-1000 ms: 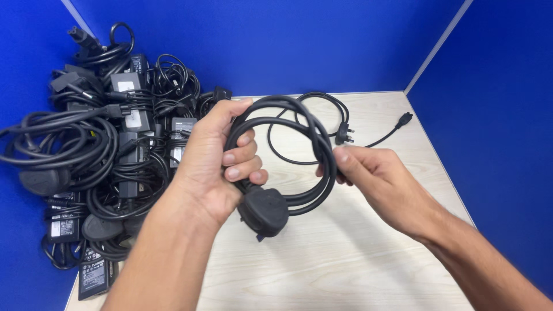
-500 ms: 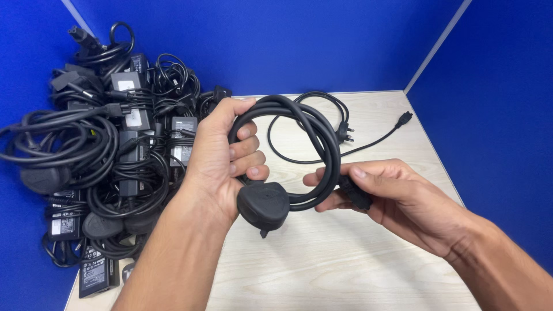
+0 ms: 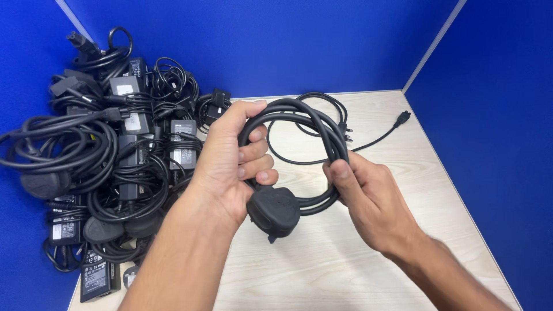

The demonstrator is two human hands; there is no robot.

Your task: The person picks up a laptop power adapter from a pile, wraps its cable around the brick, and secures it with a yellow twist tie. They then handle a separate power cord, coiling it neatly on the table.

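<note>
The black power cable (image 3: 305, 124) is held above the counter (image 3: 357, 259), coiled into a loop of several turns between both hands. Judged from its shape, the cable is flexible but springy: the turns hold a rounded form and would likely spread if released. It looks light, with a smooth jacket that could slip through a loose grasp. The heavy point is the moulded plug (image 3: 273, 210) hanging at the bottom of the loop; support the coil near it to stop it swinging.

The left hand (image 3: 230, 158) is closed around the left side of the coil, fingers wrapped through the loop, thumb over the top, with the plug just below the palm. The right hand (image 3: 368, 198) is closed on the right side of the bundle, thumb pressing the turns together.

1 loose strand trails behind the loop to a small connector (image 3: 401, 118) lying on the counter near the blue partition (image 3: 489, 115); whether it belongs to the held cable cannot be confirmed. A pile of adapters and cables (image 3: 103, 161) lies to the left.
</note>
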